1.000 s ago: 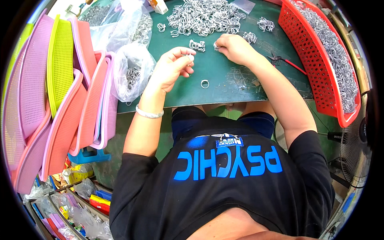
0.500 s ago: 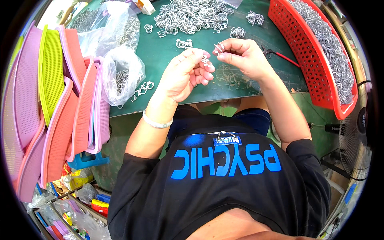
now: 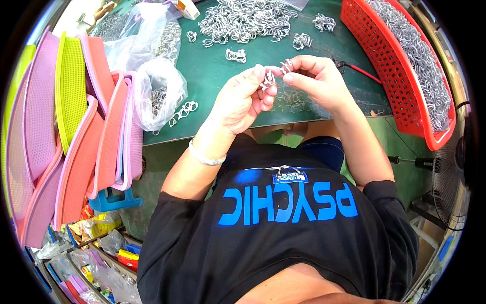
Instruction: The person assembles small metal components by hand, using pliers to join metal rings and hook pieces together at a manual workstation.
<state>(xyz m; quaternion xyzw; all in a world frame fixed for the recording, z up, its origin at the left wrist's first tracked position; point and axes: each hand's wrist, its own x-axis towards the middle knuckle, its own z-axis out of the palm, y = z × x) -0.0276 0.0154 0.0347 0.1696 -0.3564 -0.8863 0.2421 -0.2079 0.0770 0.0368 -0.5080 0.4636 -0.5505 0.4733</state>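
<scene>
while both hands hover above the near edge of the green counter point(image 3: 212, 76), the left hand point(image 3: 243, 99) and right hand point(image 3: 316, 81) each pinch small silver metal rings point(image 3: 270, 78) between thumb and fingertips, held together. looks like the linking step; next it probably needs one ring threaded into the other. loose pile of silver rings point(image 3: 248, 17) sits at the far edge.

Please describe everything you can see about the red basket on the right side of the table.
The red basket looks like moulded plastic, with walls made of a grid of small holes and a smooth rounded rim. It sits tilted at the right edge of the green table, its near corner hanging past that edge. It is filled with a heap of small silver metal rings. Neither hand touches it.
</scene>
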